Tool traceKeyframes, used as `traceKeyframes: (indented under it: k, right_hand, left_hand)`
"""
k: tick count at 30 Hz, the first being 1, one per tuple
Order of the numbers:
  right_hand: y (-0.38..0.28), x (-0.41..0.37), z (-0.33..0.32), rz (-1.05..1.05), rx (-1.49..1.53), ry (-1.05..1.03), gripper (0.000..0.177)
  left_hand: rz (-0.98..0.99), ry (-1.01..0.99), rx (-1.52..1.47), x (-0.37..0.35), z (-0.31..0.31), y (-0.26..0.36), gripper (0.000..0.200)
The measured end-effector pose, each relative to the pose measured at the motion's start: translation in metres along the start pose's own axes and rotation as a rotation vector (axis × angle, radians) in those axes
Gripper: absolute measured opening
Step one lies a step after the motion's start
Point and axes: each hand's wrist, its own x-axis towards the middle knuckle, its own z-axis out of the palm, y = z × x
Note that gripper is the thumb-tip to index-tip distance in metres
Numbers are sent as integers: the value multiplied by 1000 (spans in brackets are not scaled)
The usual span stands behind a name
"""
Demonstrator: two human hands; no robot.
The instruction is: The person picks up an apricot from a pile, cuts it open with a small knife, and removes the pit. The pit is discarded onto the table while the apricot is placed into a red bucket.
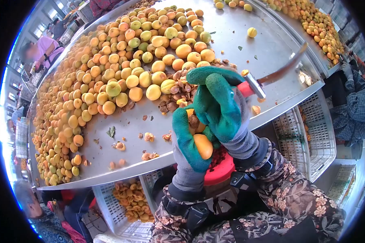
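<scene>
Both hands wear green-coated grey gloves and meet above the metal table's near edge. My left hand [190, 139] is closed around an orange apricot [202, 146], with another piece of fruit and a brown pit between the hands. My right hand [221, 101] is wrapped round the red handle [245, 88] of a knife, whose curved, stained blade [284, 69] points up and to the right. A pile of brown pits [176, 95] lies just behind the hands. Whole apricots [121, 73] in orange, yellow and green heap up over the table's left and middle.
The metal table [146, 141] ends in a raised rim. Below it are a red container [221, 172], a white crate of apricot pieces [134, 200] and white crates [308, 133] at right. People sit at left [46, 50], lower left [40, 218] and right [353, 97].
</scene>
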Motion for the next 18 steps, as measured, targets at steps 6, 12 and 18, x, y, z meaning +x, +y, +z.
traceKeyframes:
  k: [6,12,18]
  right_hand:
    - [-16,3,0,377,278,54,32]
    - [-31,19,-15,583,375,-65,28]
    - [-33,33,-28,808,469,-186,27]
  left_hand:
    - [-550,-77,-297,6,-12,18,37]
    - [-998,-69,-1220,19,-29,11,33]
    - [-697,29,-686,28,-36,11,38]
